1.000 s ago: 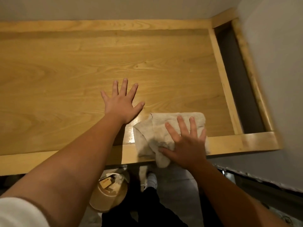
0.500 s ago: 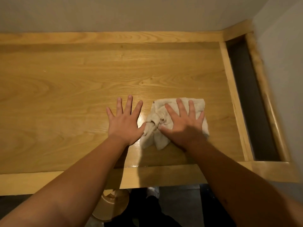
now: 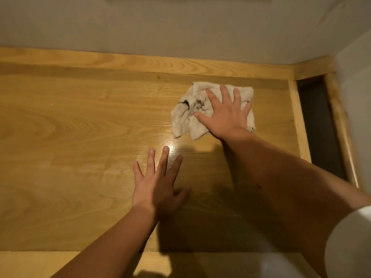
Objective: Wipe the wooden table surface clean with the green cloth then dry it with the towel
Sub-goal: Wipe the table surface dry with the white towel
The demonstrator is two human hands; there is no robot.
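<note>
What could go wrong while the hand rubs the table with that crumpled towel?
The towel is bunched under the right hand, so it may skip strips of the table. It also shows dark marks, which might smear the wood. The left hand lies flat on the table and could leave prints.

The table (image 3: 80, 125) was seen to be made of yellowish wood with a plainly marked grain, finished smooth and fairly glossy, so that a bright glare was thrown back from it just beyond the left hand (image 3: 158, 189). The towel (image 3: 186, 119) was seen as soft, crumpled, off-white cloth of a matt, slightly rough weave, marked with a few dark smudges. The wall (image 3: 180, 33) behind was shown as a plain, matt, pale surface.
</note>
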